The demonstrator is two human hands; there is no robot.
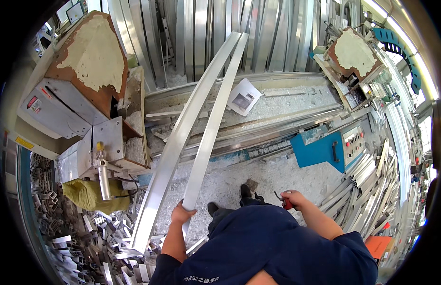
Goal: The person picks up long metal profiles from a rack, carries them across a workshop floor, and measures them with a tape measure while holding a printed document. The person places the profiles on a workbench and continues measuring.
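Note:
My left hand [182, 213] is closed round the near end of a long, narrow aluminium profile [213, 127]. This profile slants away from me across the machine bed, its far end up by the standing stock. Just left of it lies a wider aluminium profile [175, 152], its near end low over the scrap heap; the two nearly meet at the far end. On my right side, apart from both profiles, my right hand [295, 199] is closed on a small red tool [287, 204] with a thin dark tip. Fingers cover most of that tool, so its exact kind is unclear.
A machine head [77, 90] stands left, another [352, 54] right. A paper sheet [243, 97] lies on the chip-covered machine bed [296, 98]. A blue panel [320, 151] adjoins the control box [357, 142]. Offcuts [96, 232] pile left; long strips [368, 180] lie right.

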